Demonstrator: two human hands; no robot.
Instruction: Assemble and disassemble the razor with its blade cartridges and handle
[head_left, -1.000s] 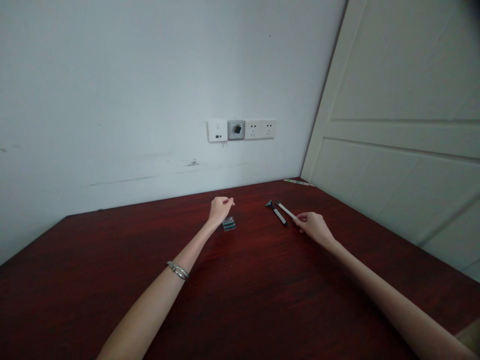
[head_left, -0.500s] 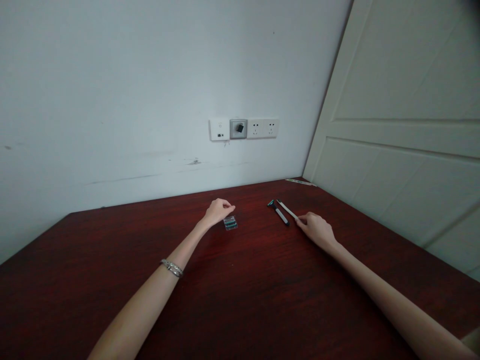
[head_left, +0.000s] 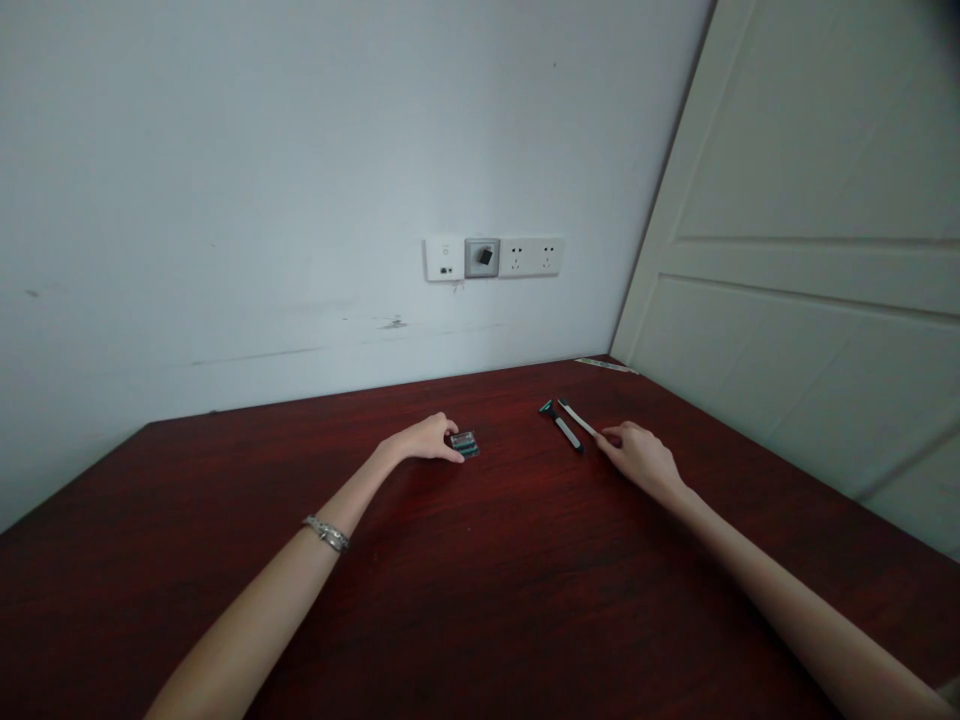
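My left hand [head_left: 431, 438] closes its thumb and fingers on the near-left sides of a small clear plastic case of razor cartridges [head_left: 465, 444], with dark and teal strips inside. My right hand [head_left: 639, 455] pinches the near end of a slim white toothbrush [head_left: 579, 418], whose dark head points away to the left. Just left of the toothbrush lies a razor [head_left: 568, 433] with a grey and black handle and a teal-edged head. It is apart from both hands.
Everything rests on a dark red wooden table [head_left: 480, 600]. A thin pale strip [head_left: 606, 365] lies at its far corner. Behind stands a white wall with sockets [head_left: 531, 257], and a white panelled door [head_left: 810, 270] borders the right side.
My left hand has come down and opened around the cartridge case, and now grips it. My right hand stays on the toothbrush. The view has shifted slightly.
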